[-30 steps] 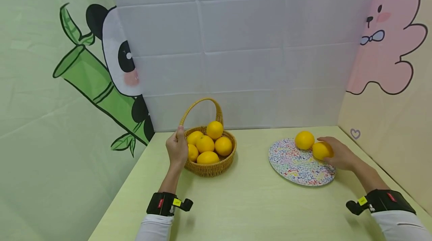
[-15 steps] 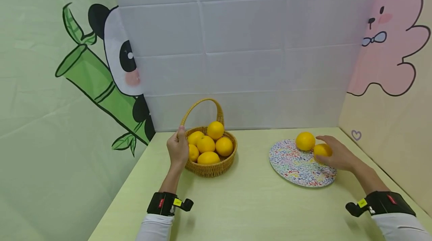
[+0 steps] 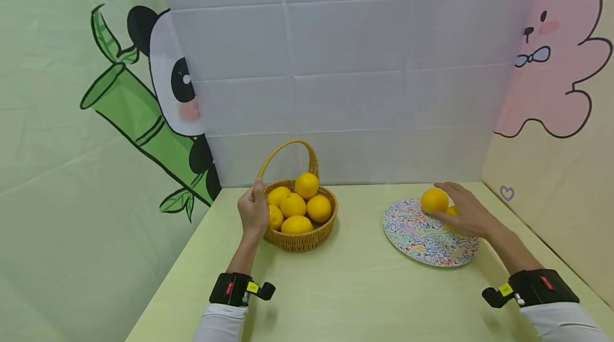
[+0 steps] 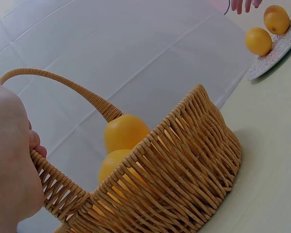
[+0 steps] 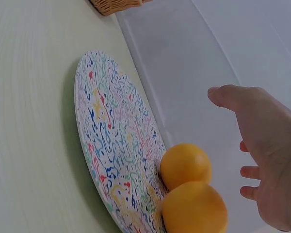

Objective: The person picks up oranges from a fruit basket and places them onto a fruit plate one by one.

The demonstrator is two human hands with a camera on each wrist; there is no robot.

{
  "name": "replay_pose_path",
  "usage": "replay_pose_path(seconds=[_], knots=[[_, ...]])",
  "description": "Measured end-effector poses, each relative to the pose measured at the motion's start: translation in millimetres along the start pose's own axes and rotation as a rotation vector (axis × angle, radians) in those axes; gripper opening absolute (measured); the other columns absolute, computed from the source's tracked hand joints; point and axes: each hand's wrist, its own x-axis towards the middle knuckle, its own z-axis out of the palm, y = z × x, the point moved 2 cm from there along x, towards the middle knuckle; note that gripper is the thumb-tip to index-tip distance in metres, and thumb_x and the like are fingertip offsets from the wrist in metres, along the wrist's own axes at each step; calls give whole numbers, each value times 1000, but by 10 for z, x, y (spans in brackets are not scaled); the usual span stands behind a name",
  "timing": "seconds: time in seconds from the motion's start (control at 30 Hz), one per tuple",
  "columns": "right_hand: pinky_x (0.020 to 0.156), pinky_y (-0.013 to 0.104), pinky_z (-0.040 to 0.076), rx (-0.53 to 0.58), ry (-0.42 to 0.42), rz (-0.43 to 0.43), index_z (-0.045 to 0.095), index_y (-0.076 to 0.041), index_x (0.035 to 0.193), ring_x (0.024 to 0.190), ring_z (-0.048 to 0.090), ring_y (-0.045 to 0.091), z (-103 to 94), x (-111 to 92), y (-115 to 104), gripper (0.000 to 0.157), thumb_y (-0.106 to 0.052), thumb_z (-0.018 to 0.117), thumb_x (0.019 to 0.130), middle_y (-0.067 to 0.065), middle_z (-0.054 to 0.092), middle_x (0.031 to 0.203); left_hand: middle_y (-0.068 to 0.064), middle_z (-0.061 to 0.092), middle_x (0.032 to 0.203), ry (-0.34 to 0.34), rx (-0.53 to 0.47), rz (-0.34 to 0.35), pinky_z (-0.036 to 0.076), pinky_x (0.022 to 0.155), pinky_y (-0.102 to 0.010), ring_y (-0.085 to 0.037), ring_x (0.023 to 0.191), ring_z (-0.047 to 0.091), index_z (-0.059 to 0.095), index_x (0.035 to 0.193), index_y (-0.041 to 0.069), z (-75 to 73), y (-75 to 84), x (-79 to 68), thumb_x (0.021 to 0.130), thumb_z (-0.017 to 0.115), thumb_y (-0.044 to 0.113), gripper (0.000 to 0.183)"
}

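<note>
My left hand grips the left base of the handle of a wicker basket. Several oranges fill the basket, one piled above the rest. On a round plate with a colourful squiggle pattern sit two oranges side by side. My right hand hovers over them, thumb and fingers spread, holding nothing. In the head view it covers most of the right-hand orange; the left-hand orange shows by its fingertips. The right wrist view shows a gap between hand and fruit.
Basket and plate stand apart on a pale table, near its back edge. Behind rises a grey cloth wall. A green panda-printed wall flanks the left, a cream one with a pink bear the right.
My right hand has let go of the right-hand orange, which stays on the plate, and has risen and moved left toward the other orange. My left hand keeps its hold.
</note>
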Motion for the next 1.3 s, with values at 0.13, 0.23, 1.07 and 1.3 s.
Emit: replay_pose_path(seconds=[0.13,0.23,1.07,1.3], knots=[[100,79,27,22,-1,-25,39,0,155,137,30,54,3,64,-156,81,-40,73,94,31,34,155,4,29,50,-5,8,-10,16,37,-22,-8,39,24,36,59,14,-3,4,-6,106,47,53,63],[101,79,27,34,-5,-35,37,-4,157,139,28,52,14,112,-265,82,-44,72,94,28,32,157,3,30,50,-9,10,-13,17,38,-22,-11,40,25,37,59,14,-5,10,-9,106,46,54,63],[108,67,33,0,-88,-245,40,-14,158,144,29,37,471,695,-1195,81,-51,72,92,17,34,160,5,29,49,4,14,-1,16,36,-21,-10,39,24,36,58,14,-1,11,4,106,46,54,63],[111,63,32,12,-118,-299,42,-11,157,144,30,35,581,827,-1441,80,-48,72,93,17,36,159,4,30,50,-2,8,-5,16,37,-21,-10,39,24,36,58,14,-3,10,-7,106,46,55,63]])
